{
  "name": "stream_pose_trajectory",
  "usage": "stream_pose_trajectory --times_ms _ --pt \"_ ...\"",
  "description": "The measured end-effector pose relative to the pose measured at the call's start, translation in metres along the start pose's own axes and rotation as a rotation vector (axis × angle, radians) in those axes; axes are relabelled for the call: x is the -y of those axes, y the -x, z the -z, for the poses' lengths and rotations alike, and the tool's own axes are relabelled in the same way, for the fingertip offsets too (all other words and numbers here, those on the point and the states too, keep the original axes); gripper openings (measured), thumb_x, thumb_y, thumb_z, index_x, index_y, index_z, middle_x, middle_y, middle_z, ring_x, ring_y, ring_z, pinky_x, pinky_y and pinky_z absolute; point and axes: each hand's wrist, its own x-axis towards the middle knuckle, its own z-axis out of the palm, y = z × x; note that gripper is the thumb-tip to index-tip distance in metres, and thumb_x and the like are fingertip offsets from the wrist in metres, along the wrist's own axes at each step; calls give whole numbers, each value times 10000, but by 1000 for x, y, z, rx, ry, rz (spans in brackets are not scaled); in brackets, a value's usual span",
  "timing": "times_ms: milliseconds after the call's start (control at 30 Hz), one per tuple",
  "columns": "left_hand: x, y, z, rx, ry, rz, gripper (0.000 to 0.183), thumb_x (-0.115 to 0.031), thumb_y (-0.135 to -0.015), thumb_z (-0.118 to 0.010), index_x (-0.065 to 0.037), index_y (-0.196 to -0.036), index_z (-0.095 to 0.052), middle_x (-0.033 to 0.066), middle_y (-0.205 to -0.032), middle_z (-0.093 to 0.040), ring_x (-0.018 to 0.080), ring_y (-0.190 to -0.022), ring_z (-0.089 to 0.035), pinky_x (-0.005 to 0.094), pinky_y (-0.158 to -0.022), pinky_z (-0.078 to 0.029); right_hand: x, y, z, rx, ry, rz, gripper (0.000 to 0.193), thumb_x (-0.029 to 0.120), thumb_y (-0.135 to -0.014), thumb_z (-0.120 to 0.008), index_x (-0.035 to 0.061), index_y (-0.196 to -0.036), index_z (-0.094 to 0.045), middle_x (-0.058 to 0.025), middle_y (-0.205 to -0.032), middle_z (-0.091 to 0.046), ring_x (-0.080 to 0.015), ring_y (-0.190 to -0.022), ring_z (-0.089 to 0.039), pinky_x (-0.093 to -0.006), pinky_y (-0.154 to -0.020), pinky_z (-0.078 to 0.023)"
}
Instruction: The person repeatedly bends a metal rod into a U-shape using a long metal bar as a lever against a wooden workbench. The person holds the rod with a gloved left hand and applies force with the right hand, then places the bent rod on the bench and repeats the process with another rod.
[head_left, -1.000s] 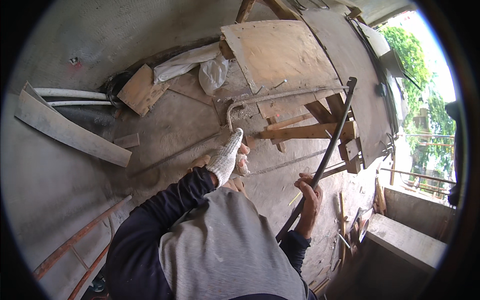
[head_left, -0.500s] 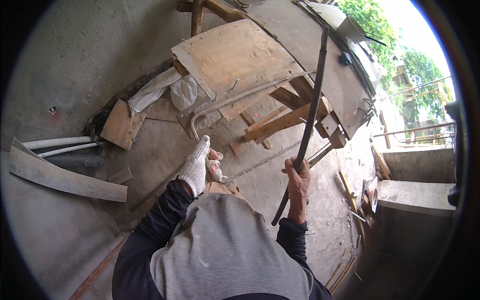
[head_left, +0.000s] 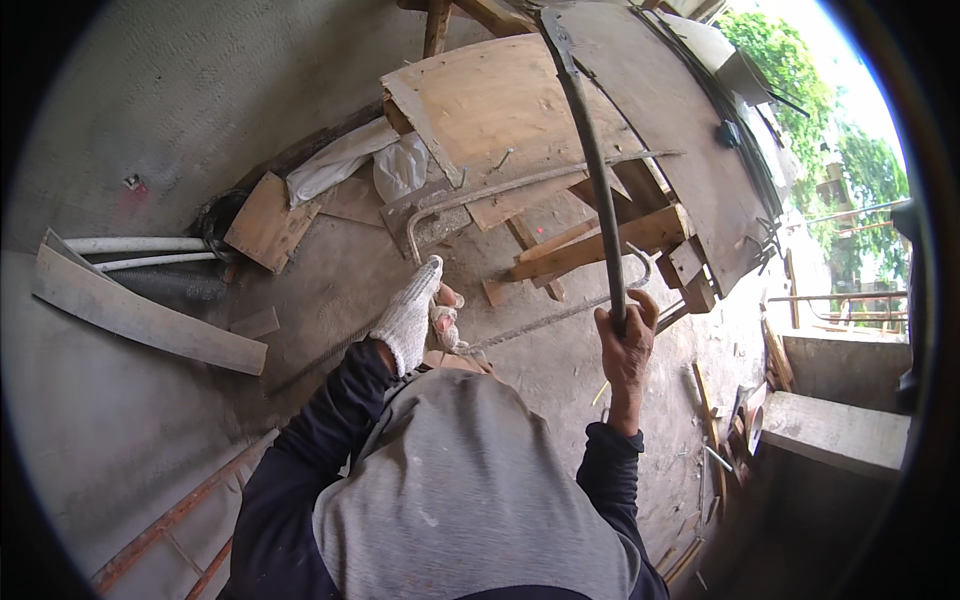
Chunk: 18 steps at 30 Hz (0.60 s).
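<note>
Steady pull is best: right hand [head_left: 628, 335] clenched round the steel bending bar [head_left: 602, 190], gloved left hand [head_left: 407, 315] gripping the bent rebar [head_left: 520, 182].

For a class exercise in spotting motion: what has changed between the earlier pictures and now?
The dark bar has swung left and forward, its top away from the far end of the bent rod. The right hand, still gripping it, is now at its bottom end. The left hand stays by the rod's near end.
</note>
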Motion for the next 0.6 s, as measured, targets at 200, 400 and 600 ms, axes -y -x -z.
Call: stream_pose_trajectory --times_ms 200,400,600 --pt "3 -3 4 -21 -6 1 504 -542 -935 -575 -63 -778 -555 43 -605 -498 125 -491 -485 289 -503 -482 2 -21 6 188 2 72 255 168 -815 -752 -21 -816 -582 -136 -1067 -622 -281 -850 -618 -369 -732 -486" --pt "11 4 1 -201 -223 -92 498 -551 -921 -594 -54 -906 -572 55 -711 -560 135 -565 -550 283 -533 -485 0 -23 6 220 110 138 227 164 -799 -758 1 -866 -613 -130 -1043 -620 -332 -884 -624 -403 -747 -492" --pt "41 31 -27 -506 -1467 -1326 682 -401 -910 -648 20 -1381 -389 266 -1271 -517 400 -1104 -560 486 -965 -459 -2 -22 3 256 130 127 247 174 -798 -763 -5 -871 -611 -139 -1033 -614 -330 -866 -620 -407 -742 -488"
